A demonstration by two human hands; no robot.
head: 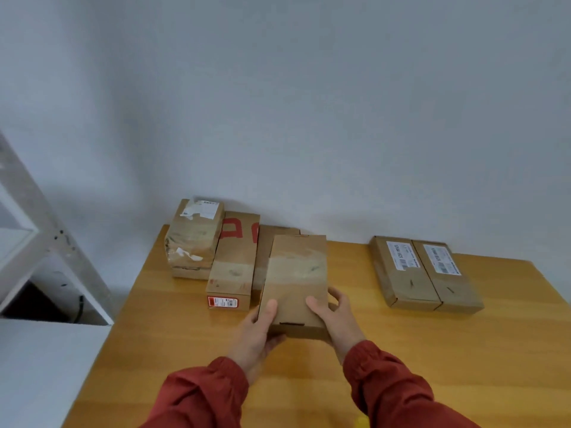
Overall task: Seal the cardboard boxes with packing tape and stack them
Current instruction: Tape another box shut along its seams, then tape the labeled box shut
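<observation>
We hold a plain brown cardboard box (pixel 295 279), a flat oblong with a glossy band of clear tape across its lid and a dark tuck slot at the near end. The left grip (pixel 258 330) takes the near left corner, thumb flat on the lid, fingers curled underneath. The right grip (pixel 335 318) clasps the near right edge, thumb on top, fingers wrapped round the side. Both are half closed on the cardboard. The box is over the middle of the smooth, honey-coloured wooden desk (pixel 173 350), its long axis running away from us toward the wall. We cannot tell whether its far end rests on the half-hidden box (pixel 267 242) behind it.

Just to its left lies a long carton (pixel 234 261) with red print, also lengthwise. Behind that is a crumpled, tape-wrapped stack (pixel 194 239) with torn white labels. Well to the right, two flat labelled boxes (pixel 426 273) lie side by side, touching. Our sleeves (pixel 200 396) are rust-red.
</observation>
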